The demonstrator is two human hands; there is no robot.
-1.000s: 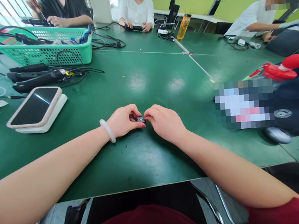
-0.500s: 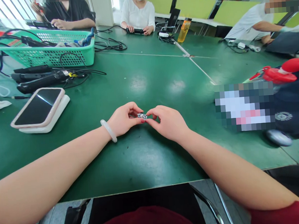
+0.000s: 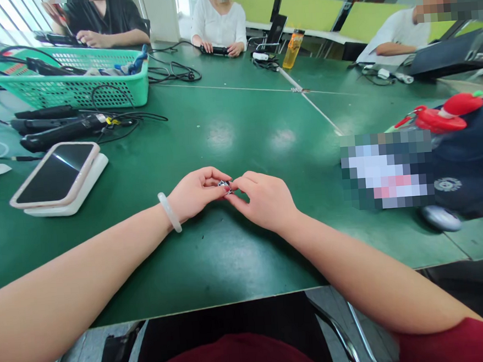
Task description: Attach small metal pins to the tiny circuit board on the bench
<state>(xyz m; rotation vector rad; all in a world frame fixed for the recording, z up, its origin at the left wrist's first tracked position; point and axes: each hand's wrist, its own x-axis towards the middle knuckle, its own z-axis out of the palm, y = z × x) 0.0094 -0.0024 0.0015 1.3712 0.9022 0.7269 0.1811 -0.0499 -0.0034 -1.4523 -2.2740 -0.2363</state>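
Note:
A small silvery metal piece with dark parts (image 3: 224,185) is pinched between my two hands, just above the green table (image 3: 213,254). Its exact kind is too small to make out, and fingers cover much of it. My left hand (image 3: 195,194), with a pale bangle (image 3: 170,212) at the wrist, grips its left side between thumb and fingers. From the right, the thumb and forefinger of my right hand (image 3: 264,198) close on its other end. The fingertips of both hands nearly meet.
Left of my hands, a phone (image 3: 57,174) lies on a white box. Behind it are black handheld tools (image 3: 62,130) with cables and a green basket (image 3: 90,95). On the right sit a dark bag (image 3: 471,154) and a mouse (image 3: 440,218). Several people sit around the table.
The small metal piece has turned and is more covered by my fingers. Both hands have shifted slightly left in view. The person at the far right has drawn an arm back.

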